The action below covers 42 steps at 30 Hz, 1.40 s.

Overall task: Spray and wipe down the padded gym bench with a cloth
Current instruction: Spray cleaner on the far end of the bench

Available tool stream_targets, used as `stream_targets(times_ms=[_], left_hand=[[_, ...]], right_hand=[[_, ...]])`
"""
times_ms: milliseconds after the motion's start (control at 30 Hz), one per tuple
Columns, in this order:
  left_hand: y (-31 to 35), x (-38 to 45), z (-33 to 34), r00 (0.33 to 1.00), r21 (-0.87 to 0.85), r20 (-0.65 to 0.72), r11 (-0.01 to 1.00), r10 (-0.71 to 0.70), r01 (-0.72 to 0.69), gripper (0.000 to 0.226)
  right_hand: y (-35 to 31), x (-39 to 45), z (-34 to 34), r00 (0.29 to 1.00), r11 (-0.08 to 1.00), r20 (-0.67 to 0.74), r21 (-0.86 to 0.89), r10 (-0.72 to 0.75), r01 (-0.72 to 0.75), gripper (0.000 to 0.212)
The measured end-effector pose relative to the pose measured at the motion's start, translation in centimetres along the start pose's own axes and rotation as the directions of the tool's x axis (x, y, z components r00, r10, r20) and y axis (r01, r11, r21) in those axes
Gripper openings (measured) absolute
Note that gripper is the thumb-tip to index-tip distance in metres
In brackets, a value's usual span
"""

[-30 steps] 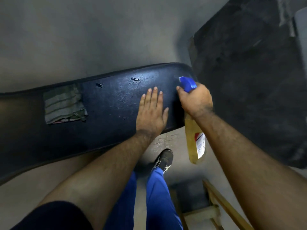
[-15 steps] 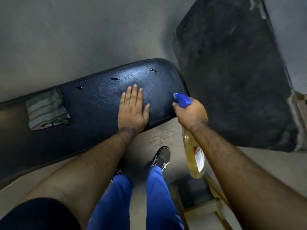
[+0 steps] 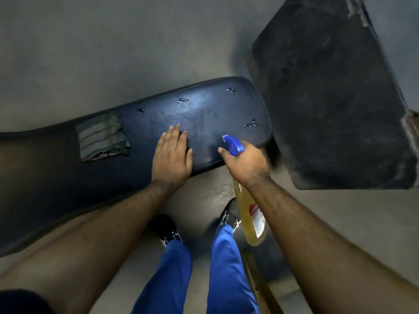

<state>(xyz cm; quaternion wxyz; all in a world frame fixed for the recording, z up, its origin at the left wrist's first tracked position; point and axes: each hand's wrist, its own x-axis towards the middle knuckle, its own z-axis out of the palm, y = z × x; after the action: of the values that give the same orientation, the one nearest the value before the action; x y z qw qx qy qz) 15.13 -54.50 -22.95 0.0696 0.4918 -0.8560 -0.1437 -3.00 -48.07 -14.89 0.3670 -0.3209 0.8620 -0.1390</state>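
The padded gym bench (image 3: 210,109) is dark blue, runs from the left edge to the centre right, and shows a few small tears and a wet sheen near its right end. A folded grey-green striped cloth (image 3: 102,135) lies on the pad, left of my hands. My left hand (image 3: 171,155) rests flat on the pad with fingers together, holding nothing. My right hand (image 3: 246,165) grips a spray bottle (image 3: 251,218) of yellow liquid; its blue nozzle (image 3: 232,143) points over the pad's right end.
A large black rubber mat (image 3: 335,91) lies on the grey floor right of the bench end. My blue trouser legs (image 3: 226,268) and black shoes stand below the bench. A wooden frame (image 3: 260,279) sits on the floor at bottom right.
The view has shifted, so more of the pad's right end shows. My right hand has moved the bottle's nozzle inward over the pad, closer to my left hand, which stays flat.
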Motion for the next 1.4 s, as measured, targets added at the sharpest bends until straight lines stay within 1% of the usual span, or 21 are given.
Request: stream_targets(times_ms=[67,100,167,200,300,367,433,500,567,667,700,767,867,933,1033,1100,1167,1267,1333,1400], left_hand=[[-2.2,-1.5,0.0,0.998,0.069,0.01,0.996,-0.057,0.056,0.056],[-3.0,-2.0,0.3,0.998,0.096,0.024,0.993,-0.064,0.061,0.059],[-4.3,-2.5,1.3,0.999,0.117,0.035,0.993,-0.034,0.03,0.063],[-4.6,-2.6,1.7,0.999,0.118,0.029,0.993,-0.017,0.014,0.063],[-4.9,-2.6,2.2,1.0,0.109,0.017,0.994,-0.007,0.006,0.064],[-5.1,-2.5,1.8,0.999,0.069,0.032,0.998,-0.005,0.003,0.065],[-5.4,-2.7,1.2,0.998,0.024,0.06,1.0,0.006,-0.008,0.066],[-5.6,-3.7,0.5,0.997,0.015,0.08,1.0,0.001,-0.002,0.066],[-5.9,-5.8,-0.3,0.997,0.032,0.063,0.999,-0.034,0.032,0.064],[-7.3,-8.8,-1.0,0.99,0.062,0.026,0.989,-0.137,0.135,0.062],[-7.9,-9.5,-1.0,0.986,0.078,0.022,0.984,-0.163,0.16,0.062],[-8.7,-10.2,-0.7,0.986,0.108,0.032,0.981,-0.163,0.159,0.064],[-9.2,-10.3,-0.2,0.989,0.092,0.048,0.986,-0.142,0.138,0.066],[-9.5,-10.3,-0.4,0.99,0.05,0.048,0.991,-0.129,0.127,0.066],[-10.2,-10.6,-1.3,0.993,-0.002,0.0,0.993,-0.119,0.119,0.063],[-10.9,-10.7,-2.2,0.984,0.015,-0.076,0.987,-0.16,0.161,0.062],[-11.8,-10.5,-2.9,0.966,0.049,-0.114,0.97,-0.231,0.238,0.063],[-13.4,-10.2,-2.9,0.945,0.084,-0.056,0.941,-0.323,0.327,0.068],[-14.1,-10.3,-2.5,0.946,0.089,-0.025,0.942,-0.324,0.325,0.07],[-14.3,-10.4,-2.5,0.948,0.063,-0.021,0.945,-0.319,0.32,0.07]], right_hand=[[-1.1,-0.4,1.2,1.0,0.999,-0.023,0.041,-0.003,0.004,0.036],[-1.6,-0.3,1.7,0.999,0.998,-0.037,0.067,0.002,0.0,0.036],[-2.5,0.2,2.7,0.999,0.995,-0.05,0.098,0.005,0.0,0.038],[-3.0,0.6,3.2,0.999,0.996,-0.049,0.088,-0.002,0.007,0.039],[-4.3,1.0,4.4,1.0,1.0,-0.023,0.007,-0.009,0.009,0.04],[-4.8,0.5,4.9,1.0,0.999,-0.005,-0.025,-0.022,0.022,0.041],[-4.8,-0.4,5.4,0.999,0.999,0.011,-0.027,-0.035,0.035,0.041],[-4.5,-1.6,6.1,0.997,0.998,0.044,-0.016,-0.056,0.057,0.038],[-4.3,-3.1,6.9,0.995,0.998,0.077,0.005,-0.059,0.059,0.036],[-4.0,-5.8,8.4,0.991,0.998,0.121,-0.011,-0.065,0.066,0.028],[-3.8,-6.6,9.1,0.989,0.997,0.137,-0.028,-0.064,0.068,0.028],[-3.6,-7.9,10.6,0.986,0.995,0.155,-0.065,-0.065,0.076,0.033],[-3.9,-8.9,12.1,0.992,0.998,0.119,-0.054,-0.035,0.042,0.029],[-4.8,-8.9,12.3,0.996,1.0,0.086,-0.016,-0.005,0.007,0.034],[-6.8,-8.2,12.2,0.996,0.998,0.065,0.008,-0.062,0.062,0.038],[-8.5,-7.4,12.1,0.994,0.994,0.036,0.019,-0.107,0.106,0.036],[-10.4,-6.7,12.1,0.992,0.992,0.008,-0.01,-0.127,0.127,0.03],[-12.3,-5.6,12.7,0.995,0.994,0.006,-0.037,-0.099,0.099,0.037],[-13.0,-5.5,13.0,0.999,0.998,0.004,-0.051,-0.047,0.047,0.044],[-13.4,-5.7,13.3,0.999,0.997,-0.016,-0.067,-0.039,0.038,0.042]])
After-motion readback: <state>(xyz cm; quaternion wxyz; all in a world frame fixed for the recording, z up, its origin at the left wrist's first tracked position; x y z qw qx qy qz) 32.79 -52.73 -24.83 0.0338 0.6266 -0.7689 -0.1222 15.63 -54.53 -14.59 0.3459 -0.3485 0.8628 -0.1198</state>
